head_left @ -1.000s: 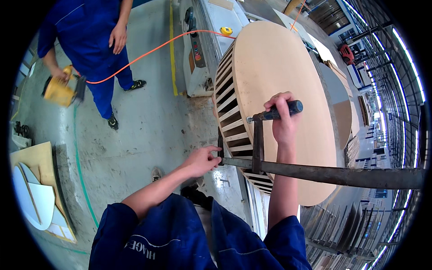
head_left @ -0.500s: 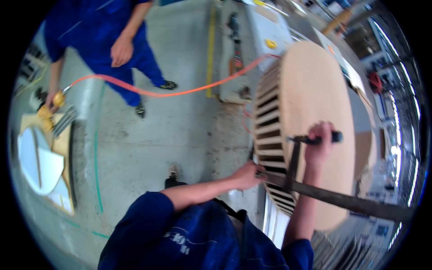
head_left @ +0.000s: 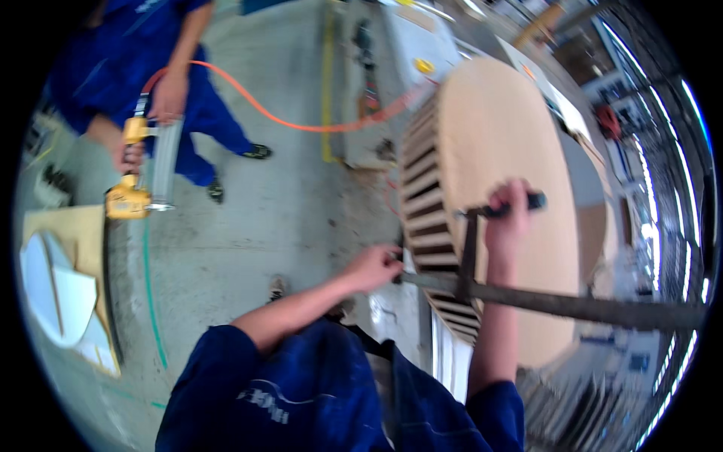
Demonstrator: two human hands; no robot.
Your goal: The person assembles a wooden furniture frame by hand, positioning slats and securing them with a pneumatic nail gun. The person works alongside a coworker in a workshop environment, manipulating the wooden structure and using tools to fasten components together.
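Nailer (head_left: 126, 199) has come up, held by a co-worker (head_left: 143, 64); my right hand (head_left: 510, 211) wraps the clamp (head_left: 587, 305) handle beside the slatted drum (head_left: 512, 128); left hand's (head_left: 372, 269) pinch, I cannot tell. Best keep the bar square.

R hand (head_left: 509, 207) blurred, hides mid of clamp (head_left: 587, 307) handle; bar's far end lost in dark, R edge. L hand (head_left: 373, 269): contact w/ clamp unclear. Co-worker (head_left: 124, 71): head cut off, top edge.
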